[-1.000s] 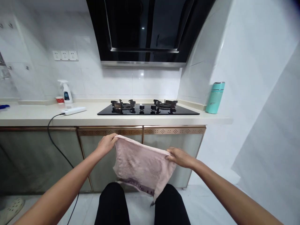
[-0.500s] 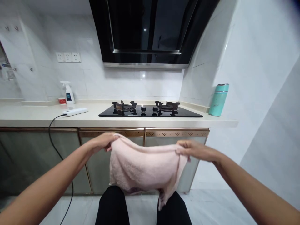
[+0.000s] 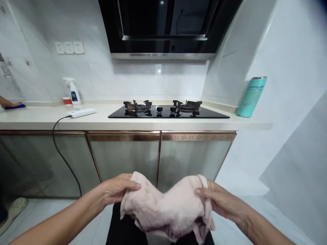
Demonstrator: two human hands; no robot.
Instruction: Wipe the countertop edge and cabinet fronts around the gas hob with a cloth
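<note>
A pale pink towel (image 3: 166,209) sags between my two hands, low in front of the cabinet doors and above my knees. My left hand (image 3: 119,187) grips its left end, thumb on top and fingers behind the cloth. At the other end, my right hand (image 3: 221,199) pinches the towel with the thumb in front; its fingers are partly hidden by the fabric. The cloth is bunched, with folds hanging at its lower right. Beyond it, the black gas stove (image 3: 168,112) is set into the white countertop (image 3: 133,125).
A turquoise bottle (image 3: 252,97) stands at the counter's right end. To the left are a white power strip (image 3: 83,113) with a black cord, a spray bottle (image 3: 74,92) and a red cup (image 3: 67,101). Another person's hand (image 3: 12,104) rests on a blue cloth (image 3: 16,106) at far left.
Both my hands have come down and nearer with the towel, which is now more bunched. The view has tilted down a little. Another person's hand and shoe have appeared at left.
</note>
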